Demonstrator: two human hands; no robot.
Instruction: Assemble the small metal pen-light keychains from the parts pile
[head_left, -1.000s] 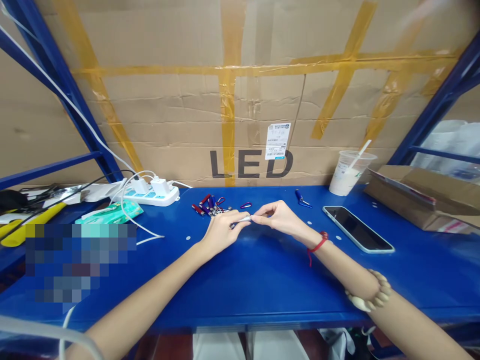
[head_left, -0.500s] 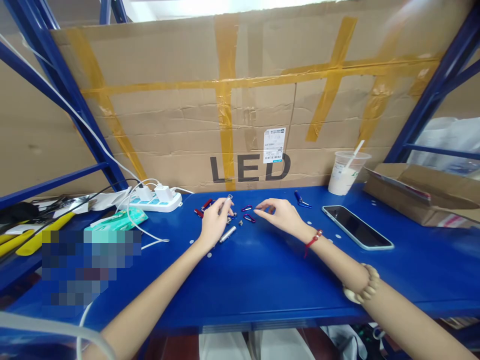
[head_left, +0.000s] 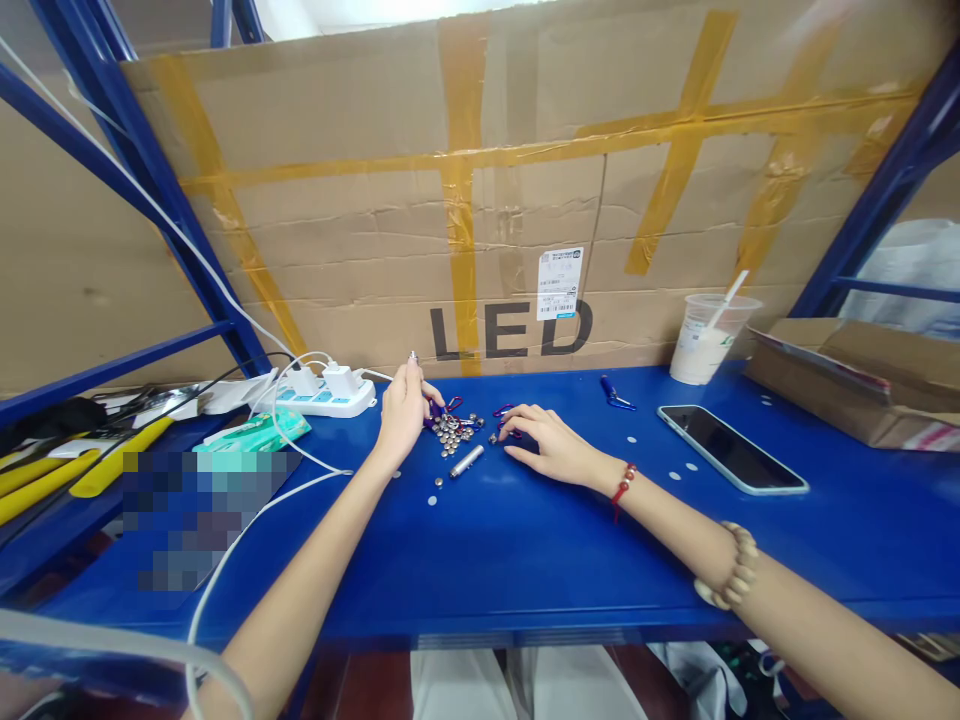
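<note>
My left hand [head_left: 403,408] is closed around a slim object whose silver tip [head_left: 412,357] pokes out above the fingers; the rest is hidden. Just right of it lies a heap of small round silver button cells [head_left: 452,434], with a red carabiner [head_left: 454,404] behind them. A silver metal tube [head_left: 466,461] rests in front of the heap. My right hand [head_left: 551,442] is low over the table, fingers curved and apart, the tips beside a small metal piece [head_left: 493,438]. Its fingers partly cover blue and purple carabiners [head_left: 504,411].
A blue tube with a carabiner [head_left: 615,393] lies farther right. Beyond are a phone [head_left: 731,448], a drink cup [head_left: 705,345] and an open cardboard box [head_left: 847,385]. Left stand a power strip [head_left: 322,398] and a white cable [head_left: 277,500]. A large cardboard sheet [head_left: 360,260] closes the back.
My left hand has shifted left, still gripping the silver-tipped object, and the button cell heap now shows. My right hand has lowered, its fingers reaching over the carabiners beside the small metal piece.
</note>
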